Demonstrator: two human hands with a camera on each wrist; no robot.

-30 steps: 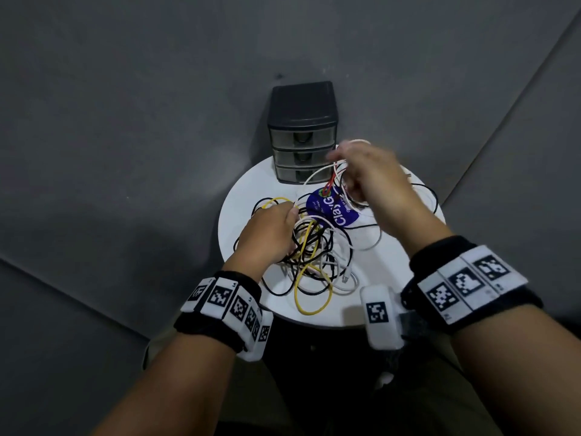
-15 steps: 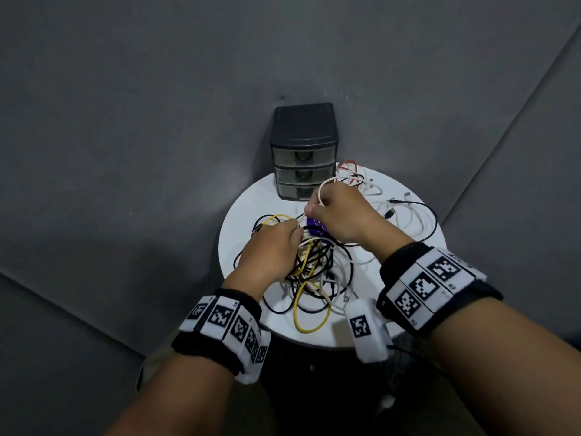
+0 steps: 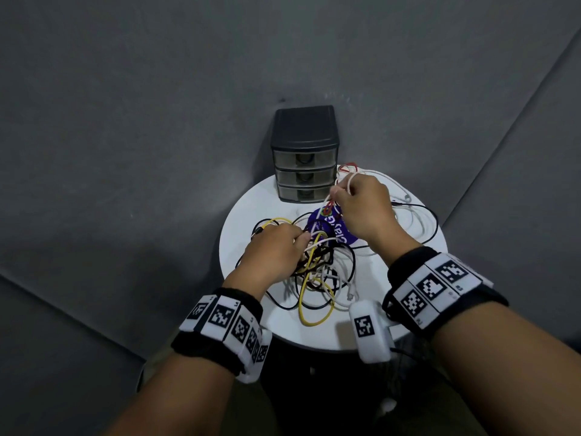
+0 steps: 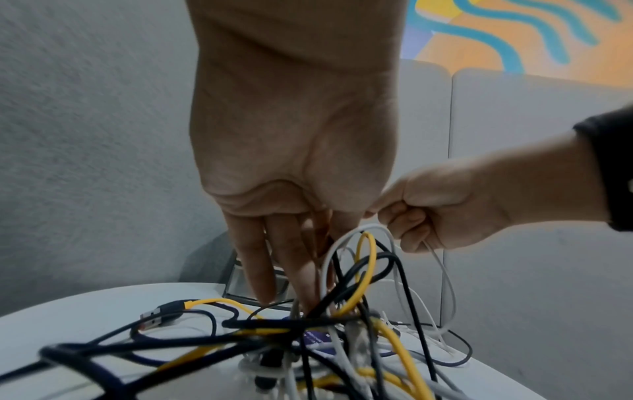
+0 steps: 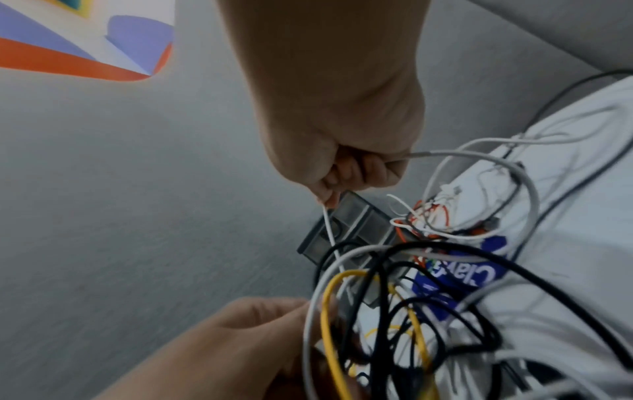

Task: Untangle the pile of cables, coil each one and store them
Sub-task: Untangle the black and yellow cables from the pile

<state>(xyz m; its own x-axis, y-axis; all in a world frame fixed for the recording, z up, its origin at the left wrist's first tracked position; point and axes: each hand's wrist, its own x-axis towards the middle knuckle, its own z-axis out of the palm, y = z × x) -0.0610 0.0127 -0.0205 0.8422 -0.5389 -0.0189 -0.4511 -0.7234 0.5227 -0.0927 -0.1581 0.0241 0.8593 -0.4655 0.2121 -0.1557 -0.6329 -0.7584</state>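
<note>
A tangle of black, white and yellow cables (image 3: 320, 272) lies on the round white table (image 3: 251, 215). My left hand (image 3: 300, 240) reaches into its left side, fingers pointing down, and holds raised white and yellow loops (image 4: 363, 243). My right hand (image 3: 339, 193) is fisted above the back of the pile and pinches a thin white cable (image 5: 462, 154), which runs down into the tangle. A purple printed packet (image 3: 330, 225) sits under the cables between my hands. A black three-drawer unit (image 3: 303, 152) with all its drawers closed stands at the table's back edge.
A small bundle of red and white wires (image 3: 347, 167) lies right of the drawers. Loose white and black cables (image 3: 434, 221) spread over the table's right side. A yellow loop (image 3: 301, 306) reaches toward the front edge. Grey upholstery surrounds the table.
My right hand dropped to the middle of the pile, then drew back to the right with the white cable, uncovering the purple packet. My left hand stayed on the tangle.
</note>
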